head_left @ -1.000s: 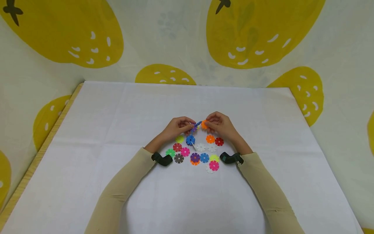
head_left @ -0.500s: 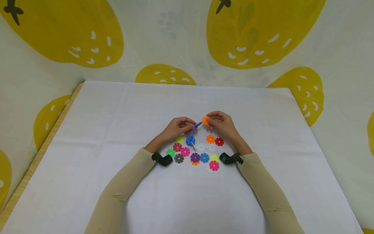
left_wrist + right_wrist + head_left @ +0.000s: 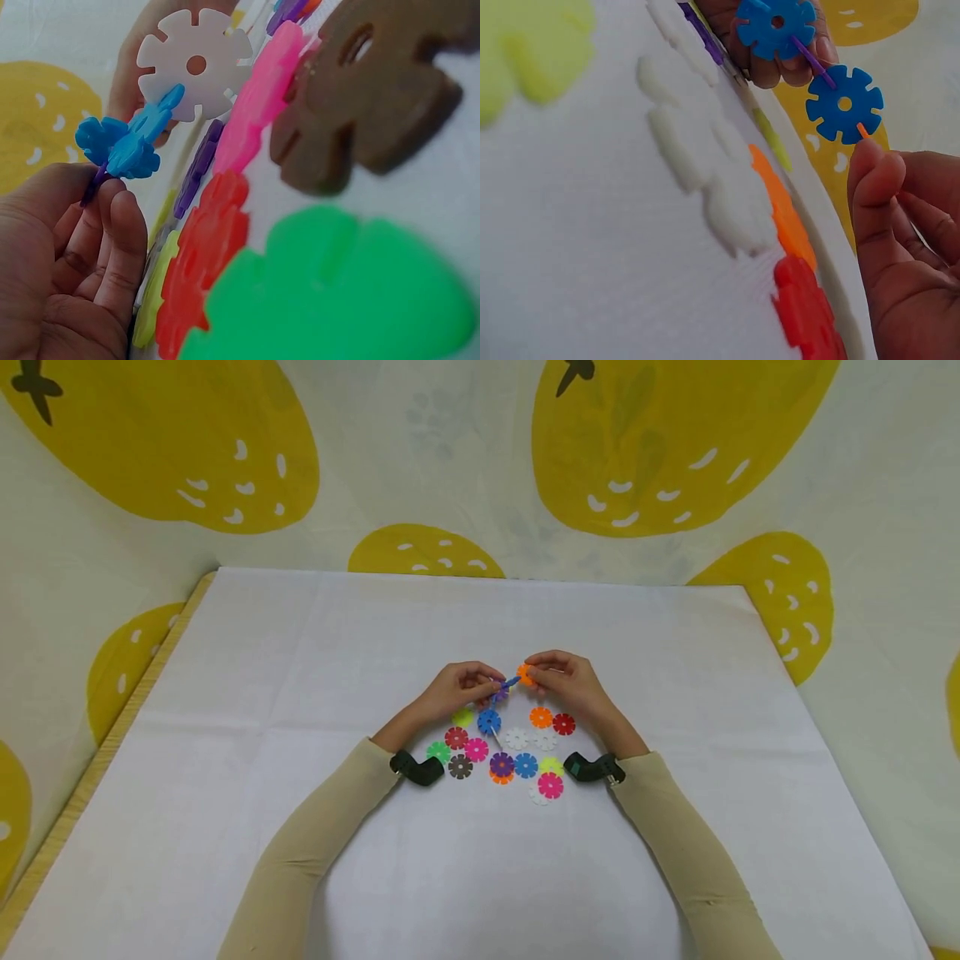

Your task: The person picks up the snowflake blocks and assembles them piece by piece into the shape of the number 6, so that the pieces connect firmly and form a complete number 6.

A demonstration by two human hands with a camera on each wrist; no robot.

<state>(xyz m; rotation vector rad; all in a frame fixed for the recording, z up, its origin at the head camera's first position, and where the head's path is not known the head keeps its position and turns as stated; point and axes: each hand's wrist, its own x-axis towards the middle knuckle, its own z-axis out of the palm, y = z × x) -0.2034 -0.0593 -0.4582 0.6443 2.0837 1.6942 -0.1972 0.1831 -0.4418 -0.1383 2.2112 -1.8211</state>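
Note:
In the head view my left hand (image 3: 465, 683) pinches a purple notched disc (image 3: 94, 185) between thumb and fingers. Slotted to it are blue snowflake discs (image 3: 133, 146), and a white disc (image 3: 196, 66) hangs on the same joined piece. My right hand (image 3: 568, 678) pinches an orange snowflake disc (image 3: 523, 674) between thumb and forefinger. Its edge meets the rim of a blue disc (image 3: 844, 105) at a slot in the right wrist view; how deep it sits I cannot tell. Fingers hide most of the orange disc there.
Several loose discs lie on the white cloth (image 3: 480, 877) below the hands, including a brown disc (image 3: 461, 767), a green disc (image 3: 438, 752) and a red disc (image 3: 564, 724). A purple disc (image 3: 502, 764) overlaps an orange one. Patterned fabric (image 3: 480, 460) hangs behind the table.
My right hand first moved slightly up and right with the orange disc, then came back down and left, bringing it against the blue disc. The left hand has stayed nearly still.

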